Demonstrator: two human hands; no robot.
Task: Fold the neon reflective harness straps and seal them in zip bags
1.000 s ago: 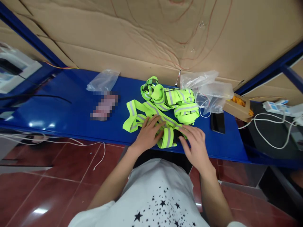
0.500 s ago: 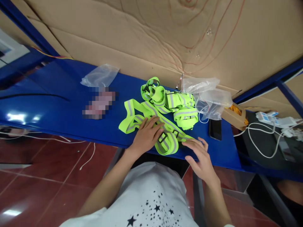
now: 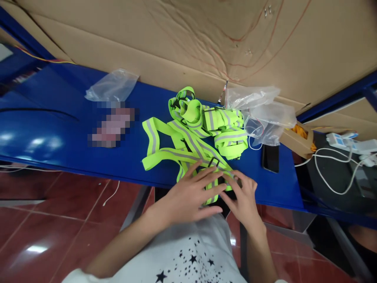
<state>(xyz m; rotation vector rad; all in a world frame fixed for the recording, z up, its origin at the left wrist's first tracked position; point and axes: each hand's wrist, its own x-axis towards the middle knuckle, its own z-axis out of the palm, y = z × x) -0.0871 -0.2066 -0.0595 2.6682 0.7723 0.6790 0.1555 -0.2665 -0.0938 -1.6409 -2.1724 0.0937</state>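
A neon-yellow reflective strap (image 3: pixel 188 135) with grey stripes and black buckles lies loosely spread on the blue table (image 3: pixel 67 153). My left hand (image 3: pixel 194 192) is over its near end with fingers spread, partly hiding a loop and a buckle. Close by on the right, my right hand (image 3: pixel 243 200) has its fingers apart, with fingertips at the strap's end by the table edge; whether they press on it is hard to see. Behind lie more bundled reflective straps (image 3: pixel 231 143), gathered in a heap.
Clear plastic bags (image 3: pixel 113 86) lie at the back left, with more plastic bags (image 3: pixel 265 114) at the right. A black phone (image 3: pixel 270 158) lies beside a small cardboard box (image 3: pixel 299 137). White cables (image 3: pixel 322 186) and a power strip (image 3: pixel 347 142) are at far right. Cardboard (image 3: pixel 118 43) lines the back.
My left hand has moved right and nearer to me, off the middle of the strap. My right hand has shifted slightly left, so both hands are closer together. The view has shifted a little.
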